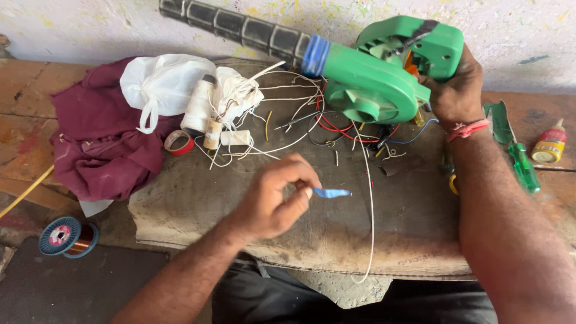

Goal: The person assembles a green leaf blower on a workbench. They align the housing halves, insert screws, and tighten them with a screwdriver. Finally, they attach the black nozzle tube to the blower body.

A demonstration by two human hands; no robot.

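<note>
Head view of a repair bench. A worn brown mat (198, 207) fills the middle of the frame, spread over a reddish work surface (24, 129) that runs below a pale, paint-flecked wall (90, 24). A maroon cloth (99, 141) lies bunched at centre left, its right edge under a white plastic bag (159, 84). In the upper right, a green electric blower (384, 75) rests on the mat, its black ribbed nozzle (240, 27) running to the upper left and joined to the body by a blue collar (315, 55). The right hand (457, 93), a red thread (467, 129) at the wrist, is clenched around the rear handle of the blower. The left hand (273, 198), at frame centre, pinches a small blue strip (332, 192) between thumb and forefinger just above the mat. A white spool of thread (198, 108) and two smaller white rolls (225, 137) lie below the bag, beside a red tape ring (179, 143). Red, white, blue and yellow wires (333, 123) tangle beneath the blower, and one long white wire (370, 228) trails to the mat's lower edge. A green-handled screwdriver (523, 165) and a small glue bottle (550, 144) lie at far right; a reel of copper wire (67, 236) sits at lower left.
</note>
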